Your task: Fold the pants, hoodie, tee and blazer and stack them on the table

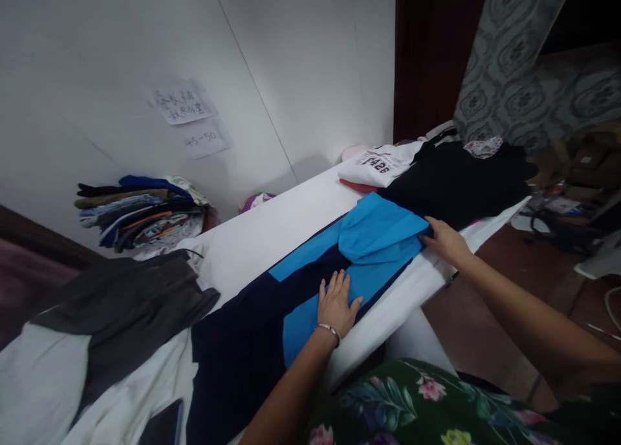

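Observation:
A navy and bright-blue garment (242,328) lies lengthwise along the white-covered table. Its bright-blue part is bunched and folded over at the far end; I cannot tell what kind of garment it is. My left hand (336,306), with a bracelet at the wrist, rests flat on the blue and navy cloth, fingers stretched out. At the table's near edge, my right hand (444,239) pinches the edge of the blue cloth between thumb and fingers.
A white printed shirt (383,163) and black clothing (460,180) lie beyond the garment. Dark grey clothing (126,303) and a phone (162,425) are at left. Folded clothes (140,212) are stacked by the wall, below handwritten paper notes (182,102).

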{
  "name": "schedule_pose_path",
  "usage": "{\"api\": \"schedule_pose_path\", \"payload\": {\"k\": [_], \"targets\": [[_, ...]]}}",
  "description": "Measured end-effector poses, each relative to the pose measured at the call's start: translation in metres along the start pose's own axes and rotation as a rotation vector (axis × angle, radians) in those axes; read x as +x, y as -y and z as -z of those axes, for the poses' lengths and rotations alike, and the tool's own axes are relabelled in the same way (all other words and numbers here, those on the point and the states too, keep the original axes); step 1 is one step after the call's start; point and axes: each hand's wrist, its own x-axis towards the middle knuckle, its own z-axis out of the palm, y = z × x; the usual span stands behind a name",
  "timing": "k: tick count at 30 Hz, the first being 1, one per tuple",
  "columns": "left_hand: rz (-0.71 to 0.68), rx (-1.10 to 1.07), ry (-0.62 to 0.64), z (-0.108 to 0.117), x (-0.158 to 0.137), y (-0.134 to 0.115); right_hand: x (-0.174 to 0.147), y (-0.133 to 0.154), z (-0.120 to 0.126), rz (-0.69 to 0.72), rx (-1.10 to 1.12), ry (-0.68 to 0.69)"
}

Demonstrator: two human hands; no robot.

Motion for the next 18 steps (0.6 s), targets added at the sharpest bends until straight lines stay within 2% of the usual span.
{"api": "schedule_pose_path", "payload": {"k": [4,8,11,15,18], "targets": [[0.030,-0.041,-0.054,0.017,0.011,-0.002,-0.013,0.008,0.010,0.260,0.030,-0.144],[0.015,0.017,-0.186,0.034,0.040,-0.008,-0.007,0.013,0.010,0.410,0.036,-0.168],[-0.057,0.118,-0.187,0.038,0.066,-0.014,0.005,0.011,0.002,0.442,0.024,-0.136],[-0.075,0.216,-0.101,0.041,0.094,-0.016,0.016,0.002,-0.011,0.392,0.018,-0.105],[-0.076,0.254,-0.157,0.045,0.105,-0.007,0.015,-0.004,-0.017,0.386,0.016,-0.072]]}}
